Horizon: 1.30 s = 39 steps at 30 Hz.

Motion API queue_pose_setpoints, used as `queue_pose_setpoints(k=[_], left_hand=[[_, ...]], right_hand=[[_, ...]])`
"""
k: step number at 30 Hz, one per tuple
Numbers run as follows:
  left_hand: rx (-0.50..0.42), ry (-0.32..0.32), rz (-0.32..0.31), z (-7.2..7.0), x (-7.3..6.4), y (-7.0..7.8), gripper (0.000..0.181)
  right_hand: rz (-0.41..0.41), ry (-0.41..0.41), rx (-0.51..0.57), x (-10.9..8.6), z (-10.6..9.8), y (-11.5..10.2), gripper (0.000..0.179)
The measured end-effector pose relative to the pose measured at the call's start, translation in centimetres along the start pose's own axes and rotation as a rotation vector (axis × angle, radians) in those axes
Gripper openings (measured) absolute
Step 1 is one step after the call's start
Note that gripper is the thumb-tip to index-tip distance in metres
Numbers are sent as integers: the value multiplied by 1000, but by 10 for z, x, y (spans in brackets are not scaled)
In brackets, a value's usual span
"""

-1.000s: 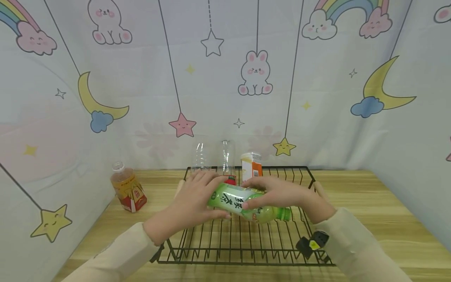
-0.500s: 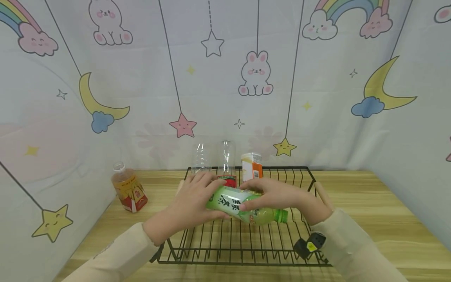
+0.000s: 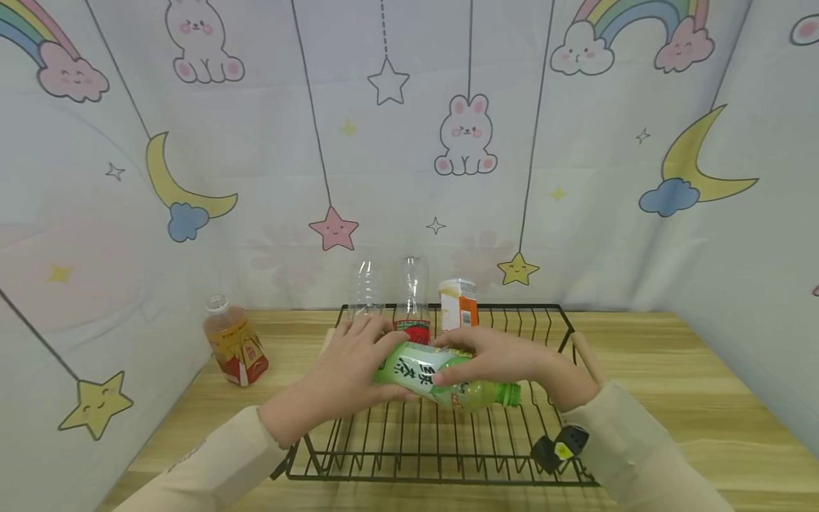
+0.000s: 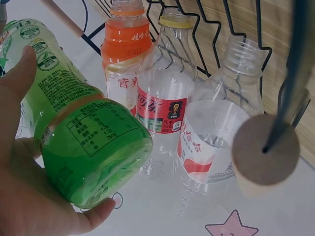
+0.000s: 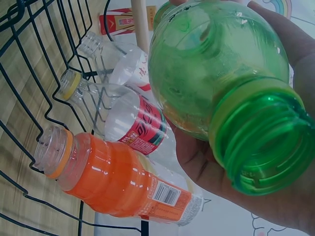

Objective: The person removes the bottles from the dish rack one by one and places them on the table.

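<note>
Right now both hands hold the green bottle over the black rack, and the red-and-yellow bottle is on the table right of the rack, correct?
Wrong side: the head view shows the red-and-yellow bottle on the table left of the rack. The left hand and right hand do hold the green bottle over it.

I face a pale curtain [image 3: 397, 171] printed with rabbits [image 3: 466, 135], crescent moons [image 3: 686, 153], smiling stars [image 3: 518, 269] and rainbows [image 3: 27, 28], rising behind a wood-grain table [image 3: 704, 405].

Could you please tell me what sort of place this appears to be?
Probably a small, cloth-lined indoor work corner: cartoon-printed cloth hangs behind and beside a wood-grain table, where a black wire rack holds plastic bottles.
</note>
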<state>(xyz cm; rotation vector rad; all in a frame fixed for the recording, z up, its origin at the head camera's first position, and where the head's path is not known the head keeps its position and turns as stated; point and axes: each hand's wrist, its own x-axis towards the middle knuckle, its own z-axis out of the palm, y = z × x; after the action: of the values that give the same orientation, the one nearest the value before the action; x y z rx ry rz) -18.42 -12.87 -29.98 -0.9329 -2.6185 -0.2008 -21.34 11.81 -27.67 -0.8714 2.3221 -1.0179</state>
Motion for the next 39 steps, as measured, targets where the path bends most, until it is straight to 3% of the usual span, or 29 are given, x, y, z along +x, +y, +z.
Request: queue_pose_setpoints(k=[11, 26, 39], left_hand=[[3, 10, -22, 0, -1, -1, 72], [15, 47, -5, 0, -2, -3, 71], [31, 51, -11, -4, 0, -6, 73]], right_hand=[[3, 18, -23, 1, 2, -2, 60], [1, 26, -42, 2, 2, -4, 59], [-52, 42, -18, 0, -2, -4, 59]])
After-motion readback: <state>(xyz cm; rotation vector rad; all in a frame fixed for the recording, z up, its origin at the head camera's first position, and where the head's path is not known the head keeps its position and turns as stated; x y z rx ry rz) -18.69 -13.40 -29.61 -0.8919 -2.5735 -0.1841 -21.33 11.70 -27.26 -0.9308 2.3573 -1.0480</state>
